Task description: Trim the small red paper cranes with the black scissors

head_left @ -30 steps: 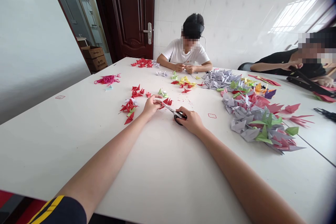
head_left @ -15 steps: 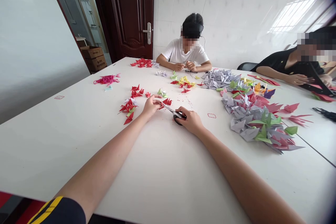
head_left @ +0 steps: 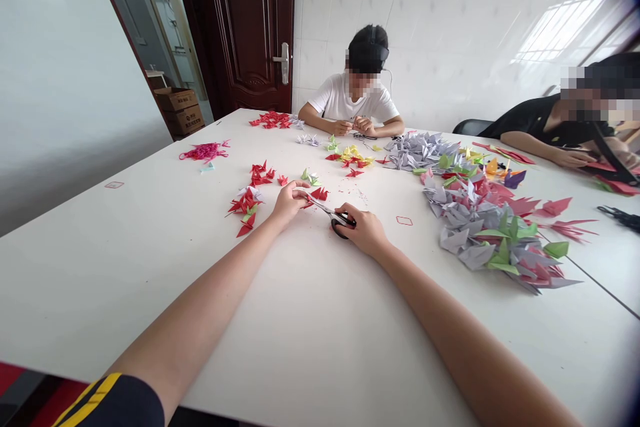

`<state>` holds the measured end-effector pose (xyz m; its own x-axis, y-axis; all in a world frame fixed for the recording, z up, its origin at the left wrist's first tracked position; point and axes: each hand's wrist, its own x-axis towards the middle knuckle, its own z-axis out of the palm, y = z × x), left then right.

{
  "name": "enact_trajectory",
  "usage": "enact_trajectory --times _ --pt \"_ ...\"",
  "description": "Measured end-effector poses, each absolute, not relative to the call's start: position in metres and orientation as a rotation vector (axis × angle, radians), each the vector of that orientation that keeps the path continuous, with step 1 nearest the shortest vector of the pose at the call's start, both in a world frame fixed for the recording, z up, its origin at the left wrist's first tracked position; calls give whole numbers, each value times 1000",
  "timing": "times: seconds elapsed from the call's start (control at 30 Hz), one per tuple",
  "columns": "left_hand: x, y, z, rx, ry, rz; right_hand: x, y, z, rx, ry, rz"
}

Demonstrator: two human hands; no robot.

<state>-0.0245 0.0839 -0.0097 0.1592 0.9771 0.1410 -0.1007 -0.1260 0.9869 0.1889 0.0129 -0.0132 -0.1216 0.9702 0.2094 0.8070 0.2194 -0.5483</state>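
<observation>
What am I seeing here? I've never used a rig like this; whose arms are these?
There is no robot: these bare arms belong to a person wearing the camera on their head, looking forward and down. The right hand holds black-handled scissors, which point toward the left hand. The left hand is at their tips; whether it pinches something small, I cannot tell. On the white table lie red folded papers near the left hand, a large mixed-colour paper pile to the right, and a pink bundle farther off to the left. Two other people are at the table, one in a white top, one in a dark top.
</observation>
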Motion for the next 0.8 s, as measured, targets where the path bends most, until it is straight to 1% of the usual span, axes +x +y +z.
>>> enact_trajectory --times 0.3,0.5,0.8 --pt "-23 82 -8 1341 975 1199 188 12 -13 -1652 -1969 414" --pt "-19 78 -6 1527 1048 1159 188 12 -12 -1645 -1979 411" --pt "-21 85 -10 1431 996 1189 189 13 -14 -1637 -1969 418"
